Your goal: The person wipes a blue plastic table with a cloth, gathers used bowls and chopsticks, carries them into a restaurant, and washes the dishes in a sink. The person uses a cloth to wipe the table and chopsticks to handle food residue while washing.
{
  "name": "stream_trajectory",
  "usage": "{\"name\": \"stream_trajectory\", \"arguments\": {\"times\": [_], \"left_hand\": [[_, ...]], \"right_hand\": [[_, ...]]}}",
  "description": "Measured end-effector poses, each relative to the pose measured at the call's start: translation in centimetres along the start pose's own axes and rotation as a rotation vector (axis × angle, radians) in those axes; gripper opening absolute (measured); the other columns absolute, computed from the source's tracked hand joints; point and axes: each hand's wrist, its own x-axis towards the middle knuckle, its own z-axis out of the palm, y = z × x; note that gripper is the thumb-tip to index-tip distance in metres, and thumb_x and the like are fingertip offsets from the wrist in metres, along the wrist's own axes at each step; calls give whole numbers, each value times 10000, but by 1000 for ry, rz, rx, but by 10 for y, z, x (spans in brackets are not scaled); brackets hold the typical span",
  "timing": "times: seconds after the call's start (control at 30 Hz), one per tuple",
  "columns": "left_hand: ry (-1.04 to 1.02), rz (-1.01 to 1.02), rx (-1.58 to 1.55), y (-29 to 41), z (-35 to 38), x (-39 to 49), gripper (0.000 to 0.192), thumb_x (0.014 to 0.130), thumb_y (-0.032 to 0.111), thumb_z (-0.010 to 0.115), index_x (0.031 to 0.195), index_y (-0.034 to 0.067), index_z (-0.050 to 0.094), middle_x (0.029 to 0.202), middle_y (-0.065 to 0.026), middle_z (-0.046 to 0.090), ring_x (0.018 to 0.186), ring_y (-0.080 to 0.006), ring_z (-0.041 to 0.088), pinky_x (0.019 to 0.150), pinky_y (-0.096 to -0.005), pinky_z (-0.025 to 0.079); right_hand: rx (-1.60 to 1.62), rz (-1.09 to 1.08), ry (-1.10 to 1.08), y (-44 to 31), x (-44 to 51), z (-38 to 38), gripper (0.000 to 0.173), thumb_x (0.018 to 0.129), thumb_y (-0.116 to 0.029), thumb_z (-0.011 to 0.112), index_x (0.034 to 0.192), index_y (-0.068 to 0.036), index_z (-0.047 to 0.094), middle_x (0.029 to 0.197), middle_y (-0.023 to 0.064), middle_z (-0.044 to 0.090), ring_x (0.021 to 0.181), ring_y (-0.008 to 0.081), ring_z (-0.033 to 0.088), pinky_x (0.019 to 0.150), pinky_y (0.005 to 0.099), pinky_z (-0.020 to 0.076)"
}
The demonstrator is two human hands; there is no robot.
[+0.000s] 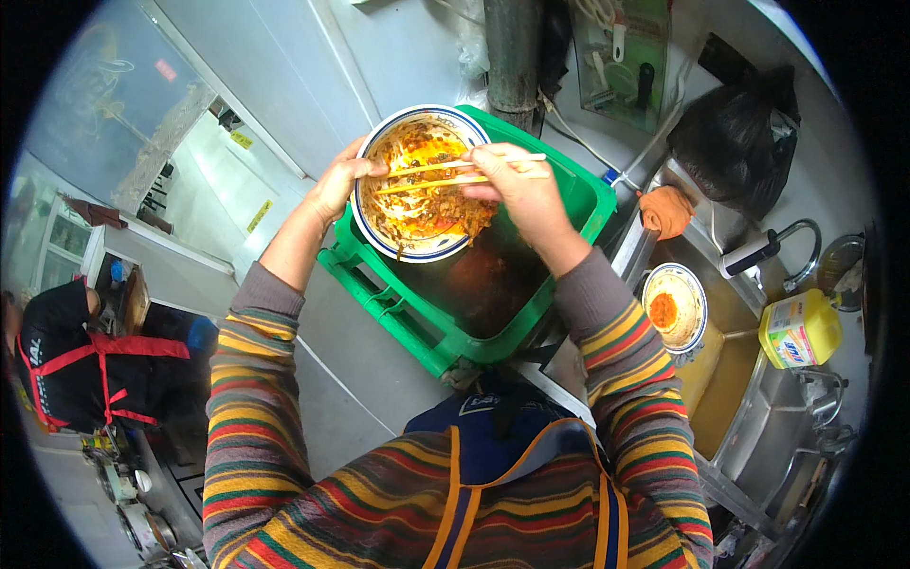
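My left hand [341,179] grips the left rim of a white bowl with a blue-banded edge [370,224], its thumb over the inside. Oily red-orange food scraps [441,210] coat the bowl's inner wall and lie thickest at its lower right side. In my right hand [515,186] is a pair of chopsticks [426,178], their tips reaching across the bowl near my left thumb. Below the bowl stands a lidless green plastic waste bin [490,348], with dark reddish contents partly hidden by the bowl and my right hand.
To the right, a steel sink [739,405] holds cloudy yellowish water and another soiled bowl [672,338]. A yellow detergent jug [800,328], faucet [803,231], orange cloth [666,212] and black plastic bag [739,146] surround it. A pipe [512,57] rises behind the bin. Another person [67,355] is at far left.
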Motion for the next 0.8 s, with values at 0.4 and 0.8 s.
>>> {"name": "stream_trajectory", "arguments": {"times": [0.4, 0.8], "left_hand": [[279, 1, 62, -27, -5, 7, 480, 690, 126, 509, 1152, 16, 446, 1019, -114, 544, 928, -208, 533, 823, -323, 441], [500, -78, 110, -53, 3, 1, 498, 713, 190, 519, 1181, 60, 407, 1051, -119, 531, 912, -244, 545, 692, -395, 481]], "right_hand": [[62, -197, -18, 43, -74, 39, 154, 844, -59, 547, 974, 0, 604, 986, 82, 603, 838, 118, 586, 703, 249, 515], [-107, -256, 56, 66, -98, 19, 133, 843, -11, 517, 943, 35, 591, 993, 123, 591, 812, 156, 591, 717, 269, 495]]}}
